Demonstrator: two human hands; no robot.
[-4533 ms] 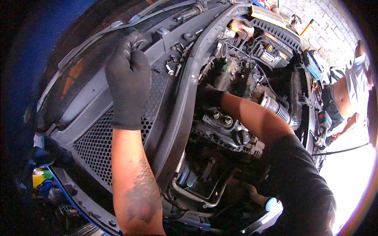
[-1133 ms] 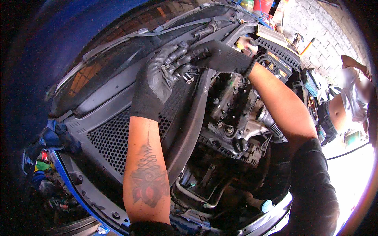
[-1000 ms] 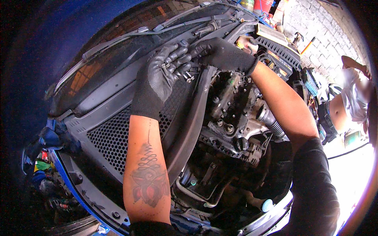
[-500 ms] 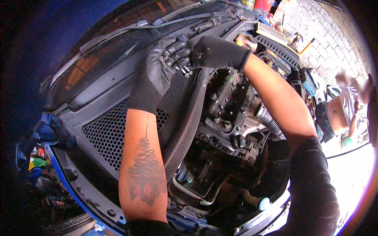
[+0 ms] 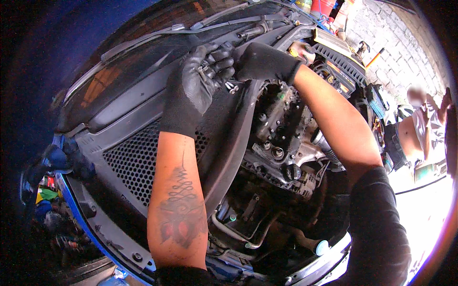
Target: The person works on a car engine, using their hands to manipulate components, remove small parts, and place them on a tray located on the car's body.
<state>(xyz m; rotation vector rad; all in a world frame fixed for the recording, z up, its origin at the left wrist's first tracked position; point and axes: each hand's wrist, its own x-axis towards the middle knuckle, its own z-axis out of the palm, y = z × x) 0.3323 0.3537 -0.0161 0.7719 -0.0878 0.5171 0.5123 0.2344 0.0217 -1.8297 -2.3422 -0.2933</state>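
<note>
My left hand (image 5: 202, 74), in a black work glove, is turned palm up over the black cowl panel (image 5: 124, 119) below the windscreen. Its fingers are curled, and a small metal piece shows in the palm. Several silver bolts (image 5: 232, 87) stick out just below the fingertips, apparently held there. Close beside them is my right hand (image 5: 262, 63), also gloved in black and seen from the back. Its fingers bend in toward the left fingertips; whatever they grip is hidden. The engine (image 5: 281, 128) sits exposed below the right forearm.
A wiper arm (image 5: 162, 32) runs along the windscreen. Beyond my right wrist are a reservoir (image 5: 302, 51) and an air filter box (image 5: 336, 57). A corrugated hose (image 5: 329, 150) joins the engine. At far right stands another person (image 5: 412, 131) before a pale brick wall (image 5: 391, 62).
The whole view has shifted slightly, with the car appearing a little further right. Both hands keep nearly the same pose; the left fingers and bolts have moved only a little.
</note>
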